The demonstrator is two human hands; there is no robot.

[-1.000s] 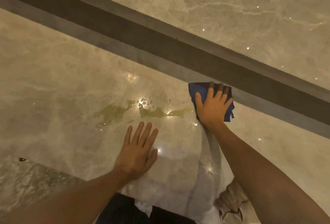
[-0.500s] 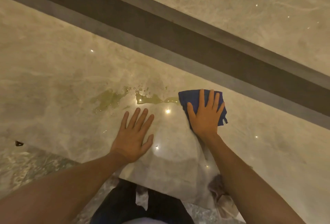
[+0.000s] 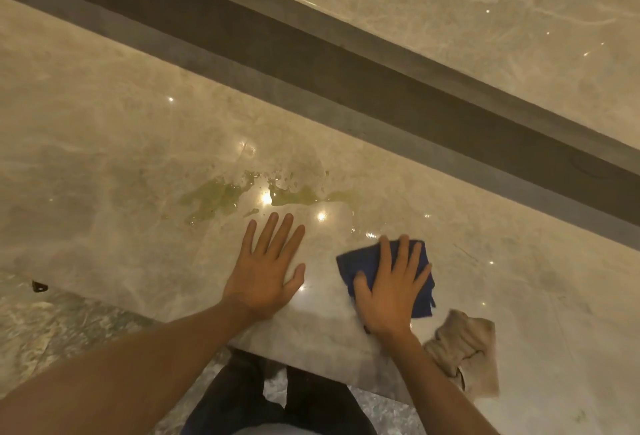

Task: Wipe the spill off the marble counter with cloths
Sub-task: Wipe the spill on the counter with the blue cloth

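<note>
Now, toward the middle of the tabletop (image 3: 104, 143): yellow-green spill (image 3: 242, 193) unwiped, just beyond the left hand (image 3: 265, 270), spread flat, bare, holding nothing. Near the front edge: right hand (image 3: 389, 290), fingers splayed, pressing the blue cloth (image 3: 420, 287) flat; beige cloth (image 3: 465, 348) crumpled beside it, untouched. Best to push away into the puddle, firm palm pressure, overlapping strokes, gathering liquid inward rather than smearing outward.

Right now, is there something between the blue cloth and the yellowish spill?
Nothing visible: bare counter lies between the blue cloth under the right hand and the spill. The left hand rests beside that path.
</note>
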